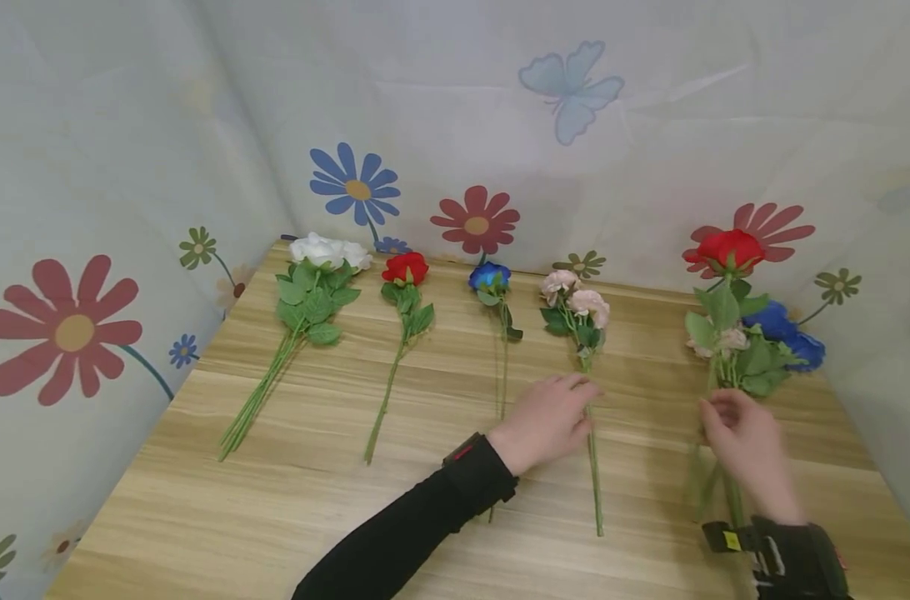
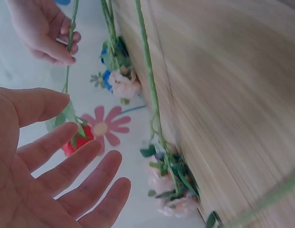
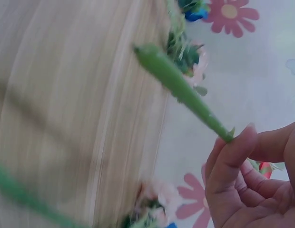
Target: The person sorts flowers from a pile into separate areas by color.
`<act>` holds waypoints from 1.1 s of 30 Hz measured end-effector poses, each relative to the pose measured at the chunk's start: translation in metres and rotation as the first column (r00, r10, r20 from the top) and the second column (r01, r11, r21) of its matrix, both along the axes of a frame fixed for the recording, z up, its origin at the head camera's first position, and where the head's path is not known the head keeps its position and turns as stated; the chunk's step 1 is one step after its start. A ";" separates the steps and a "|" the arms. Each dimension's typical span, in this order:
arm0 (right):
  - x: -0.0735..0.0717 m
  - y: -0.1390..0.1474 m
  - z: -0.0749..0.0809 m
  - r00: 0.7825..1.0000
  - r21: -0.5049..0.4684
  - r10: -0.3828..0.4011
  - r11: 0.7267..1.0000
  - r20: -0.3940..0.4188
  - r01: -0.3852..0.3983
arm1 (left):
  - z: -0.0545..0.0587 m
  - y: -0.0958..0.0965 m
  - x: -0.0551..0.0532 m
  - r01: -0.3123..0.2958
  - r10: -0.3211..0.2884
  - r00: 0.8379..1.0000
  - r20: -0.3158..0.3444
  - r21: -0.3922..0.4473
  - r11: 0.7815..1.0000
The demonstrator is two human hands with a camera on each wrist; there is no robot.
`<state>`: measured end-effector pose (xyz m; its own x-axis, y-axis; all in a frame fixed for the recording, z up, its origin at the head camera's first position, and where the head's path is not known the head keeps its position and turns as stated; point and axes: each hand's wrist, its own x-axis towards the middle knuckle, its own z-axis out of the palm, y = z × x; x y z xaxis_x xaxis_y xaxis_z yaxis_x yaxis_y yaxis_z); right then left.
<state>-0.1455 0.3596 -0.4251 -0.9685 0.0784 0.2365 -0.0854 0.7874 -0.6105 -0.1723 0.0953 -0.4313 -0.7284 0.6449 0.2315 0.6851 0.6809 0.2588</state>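
Near the tabletop's (image 1: 200, 517) right edge, a red rose (image 1: 728, 252) is pinched by its stem in the right grip (image 1: 755, 450). Its long axis points past that grip toward the back edge. The left grip (image 1: 545, 421), farther off, is spread and empty over the stem of pale pink flowers (image 1: 590, 307). Head view blur obscures the rose's lower stem; blue flowers (image 1: 803, 346) near the back right corner are partly hidden.

1. The rose (image 1: 728, 250) I hold is red, its stem (image 3: 184, 95) green.
2. My table (image 1: 200, 517) is tan with wood grain, my sleeve (image 1: 391, 542) black.
3. I see pale pink flowers (image 1: 590, 307), white flowers (image 1: 327, 251), a blue flower (image 1: 489, 276).
4. My pale backdrop (image 1: 440, 100) bears multicoloured daisies (image 1: 475, 225) and a light-blue butterfly (image 1: 575, 90).
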 end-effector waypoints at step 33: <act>-0.036 -0.130 0.012 0.951 -0.613 0.303 0.741 -0.059 -0.274 | -0.005 -0.088 -0.040 -0.276 -0.077 0.865 0.495 0.600 0.750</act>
